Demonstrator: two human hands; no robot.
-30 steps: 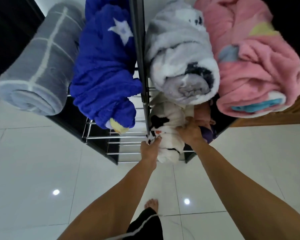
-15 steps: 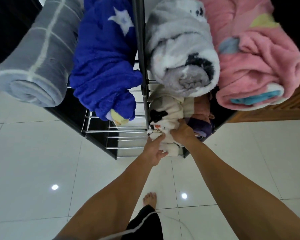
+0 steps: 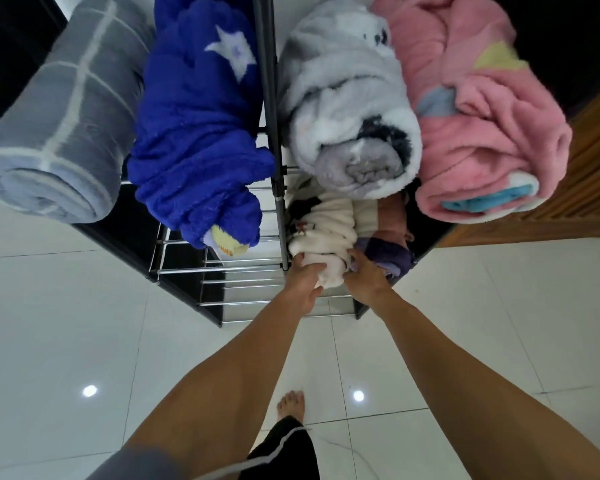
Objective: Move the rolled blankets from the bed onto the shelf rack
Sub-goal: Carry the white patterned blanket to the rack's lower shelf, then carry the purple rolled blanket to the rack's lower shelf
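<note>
Glossy white floor tiles (image 3: 66, 327) are filling the lower part of the view, crossed by thin grout lines. Two small round ceiling-light reflections (image 3: 89, 390) are glinting on them (one to the left, one nearer the middle). At the right edge, slatted brown wooden furniture (image 3: 596, 188) is showing, its kind unclear. The upper corners are lying in deep shadow.

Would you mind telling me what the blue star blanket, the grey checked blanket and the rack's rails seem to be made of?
Blue star blanket: probably plush fleece, with a deep fuzzy, matte pile.
Grey checked blanket: likely a smoother, short-pile fleece or flannel; its surface looks flat with a soft sheen.
Rack rails: seemingly polished or chromed metal, thin tubes showing bright reflections.
</note>
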